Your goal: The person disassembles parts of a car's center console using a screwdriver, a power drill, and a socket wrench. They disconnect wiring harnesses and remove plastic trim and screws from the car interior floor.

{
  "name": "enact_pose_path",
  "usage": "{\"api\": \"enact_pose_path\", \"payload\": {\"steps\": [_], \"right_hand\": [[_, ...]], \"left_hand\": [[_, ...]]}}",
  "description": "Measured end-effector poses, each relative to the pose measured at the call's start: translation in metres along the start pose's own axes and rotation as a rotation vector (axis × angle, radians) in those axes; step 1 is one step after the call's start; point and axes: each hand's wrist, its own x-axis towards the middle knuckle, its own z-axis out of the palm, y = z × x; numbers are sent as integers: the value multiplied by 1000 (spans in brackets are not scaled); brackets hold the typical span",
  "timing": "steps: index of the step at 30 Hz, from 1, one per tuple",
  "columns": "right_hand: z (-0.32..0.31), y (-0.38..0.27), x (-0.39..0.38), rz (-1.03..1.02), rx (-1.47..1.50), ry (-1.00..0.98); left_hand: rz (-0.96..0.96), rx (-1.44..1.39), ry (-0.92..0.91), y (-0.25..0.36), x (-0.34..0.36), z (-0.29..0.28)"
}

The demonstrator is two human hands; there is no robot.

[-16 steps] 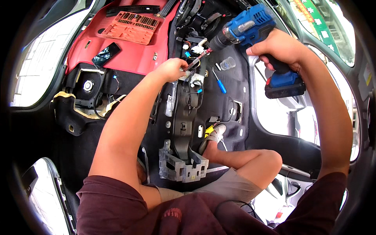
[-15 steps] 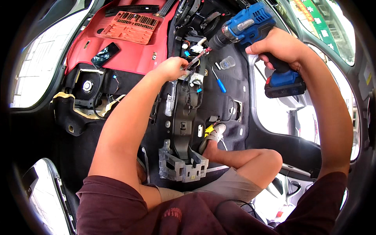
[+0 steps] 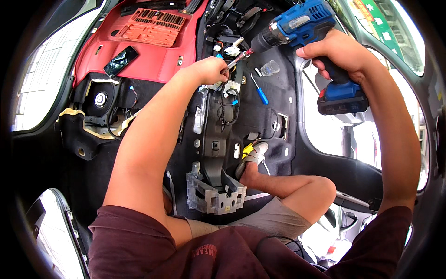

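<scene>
My right hand point(image 3: 344, 56) is wrapped round the grip of a blue cordless drill point(image 3: 302, 22), with a black battery at its base. A slim metal bit extension point(image 3: 240, 57) with a red collar runs from the chuck down to the left. My left hand point(image 3: 207, 72) pinches that extension near its far end. The tip is hidden behind my fingers, so what it meets cannot be made out. Just beyond are loose wires and white connectors point(image 3: 232, 49) at the front of the black centre console frame point(image 3: 216, 139).
On the floor right of the console lie a blue-handled screwdriver point(image 3: 261, 94) and a clear plastic cup point(image 3: 270, 68). An orange bit case point(image 3: 153, 29) and a black phone point(image 3: 121, 61) rest on a red mat point(image 3: 144, 63). A grey metal bracket point(image 3: 216, 197) stands near my legs.
The drill and my right hand have shifted slightly right. My left hand has moved a little up and right, still on the bit extension. The whole view has shifted slightly.
</scene>
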Motion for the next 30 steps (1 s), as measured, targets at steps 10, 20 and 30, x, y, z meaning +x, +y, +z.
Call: {"api": "enact_pose_path", "payload": {"steps": [10,20,30], "right_hand": [[-8,2,-16,-31,34,66],[-33,11,-65,-49,-54,133],[-45,33,-137,2,-4,281]], "left_hand": [[-43,-110,59,28,7,-10],[76,6,142,72,1,-30],[85,71,47,145,-32,-58]]}}
